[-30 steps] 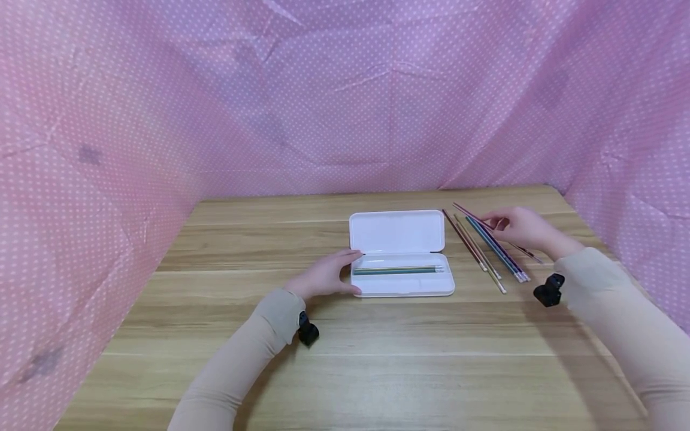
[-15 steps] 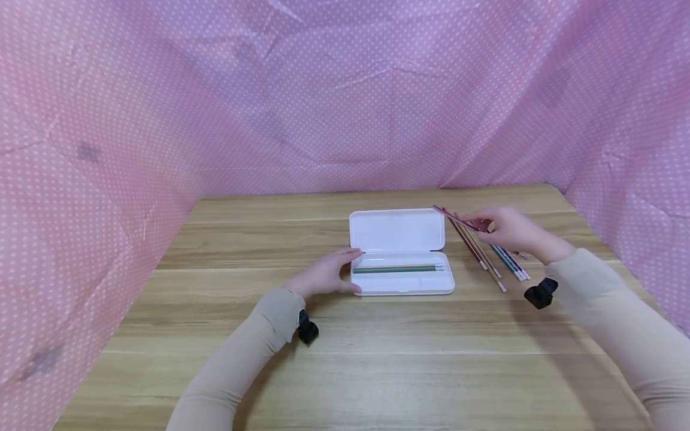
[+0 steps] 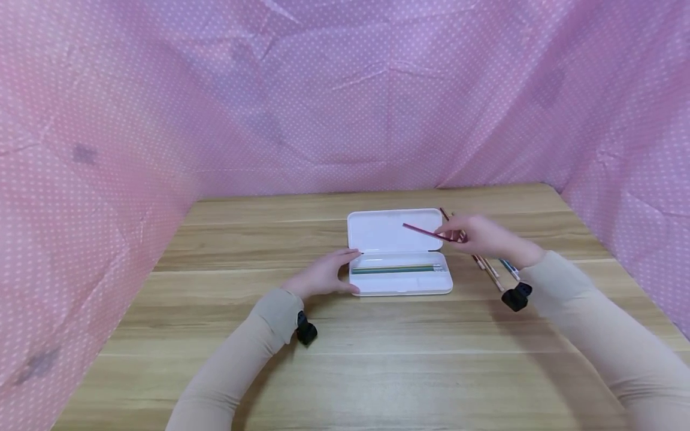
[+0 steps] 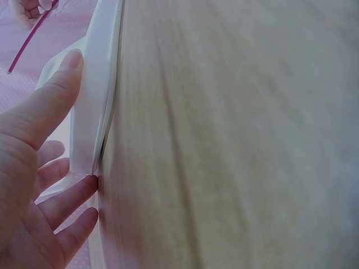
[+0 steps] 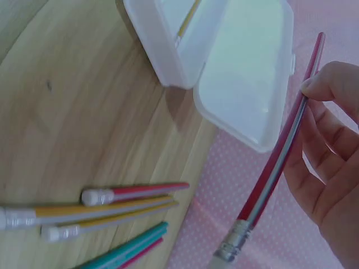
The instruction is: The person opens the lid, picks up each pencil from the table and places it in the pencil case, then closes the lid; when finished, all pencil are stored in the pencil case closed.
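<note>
A white pencil case (image 3: 399, 289) lies open on the table, its lid (image 3: 377, 230) folded back. Green and yellowish pencils (image 3: 393, 270) lie lengthwise inside it. At the case's left end, my left hand (image 3: 320, 275) holds it, thumb at the front corner and fingers at the back. In the left wrist view the thumb (image 4: 59, 89) lies against the white wall. My right hand (image 3: 485, 239) pinches a red pencil (image 5: 275, 159) with a silvery stripe between thumb and fingers. That pencil is in the air, one end over the lid, its eraser end toward the palm side.
Right of the case lie several loose pencils (image 3: 492, 276), partly hidden by the right hand; the right wrist view shows red (image 5: 151, 191), yellow (image 5: 106, 209) and teal (image 5: 126, 247) ones. Pink dotted cloth (image 3: 323, 108) hangs behind and beside the wooden table (image 3: 377, 365).
My right hand has lifted the red pencil from the loose pencils and carried it left, toward the case's lid. My left hand and the case have stayed in place.
</note>
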Demonstrator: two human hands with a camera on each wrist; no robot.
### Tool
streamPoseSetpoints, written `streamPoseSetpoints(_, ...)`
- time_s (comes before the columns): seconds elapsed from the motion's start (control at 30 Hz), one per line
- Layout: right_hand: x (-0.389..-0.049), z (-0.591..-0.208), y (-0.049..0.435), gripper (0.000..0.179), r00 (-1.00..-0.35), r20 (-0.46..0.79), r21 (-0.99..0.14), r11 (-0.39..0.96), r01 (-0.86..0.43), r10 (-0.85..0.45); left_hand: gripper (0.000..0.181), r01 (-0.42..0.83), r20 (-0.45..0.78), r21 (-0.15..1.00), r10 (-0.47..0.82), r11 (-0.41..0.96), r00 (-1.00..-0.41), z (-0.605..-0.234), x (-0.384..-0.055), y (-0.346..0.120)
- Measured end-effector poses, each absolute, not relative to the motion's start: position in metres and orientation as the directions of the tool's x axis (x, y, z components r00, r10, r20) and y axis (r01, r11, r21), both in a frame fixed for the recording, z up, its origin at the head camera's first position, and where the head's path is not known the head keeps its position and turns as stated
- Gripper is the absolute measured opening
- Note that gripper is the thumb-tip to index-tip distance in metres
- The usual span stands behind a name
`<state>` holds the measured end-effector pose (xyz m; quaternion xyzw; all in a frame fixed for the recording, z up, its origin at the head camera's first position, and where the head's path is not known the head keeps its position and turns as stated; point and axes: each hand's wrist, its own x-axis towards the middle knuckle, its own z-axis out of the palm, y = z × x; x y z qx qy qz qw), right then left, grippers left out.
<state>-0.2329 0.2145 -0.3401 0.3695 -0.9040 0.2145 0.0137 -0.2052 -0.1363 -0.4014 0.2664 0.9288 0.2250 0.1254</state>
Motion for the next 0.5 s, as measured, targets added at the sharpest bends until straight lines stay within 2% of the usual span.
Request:
streamPoseSetpoints(0.27, -0.236, -0.348, 0.191, 0.030, -0.646, 0.174, -0.396, 0.548, -0.737, -0.743, 0.087, 0.447, -0.103, 0.484, 0.556, 0.752, -0.825, -0.403, -0.206, -0.136)
streamPoseSetpoints(0.5, -0.238, -0.359, 0.173, 0.030, -0.656, 0.103, -0.437, 0.558, -0.705, -0.748, 0.086, 0.437, -0.109, 0.489, 0.550, 0.755, -0.828, -0.401, -0.205, -0.136)
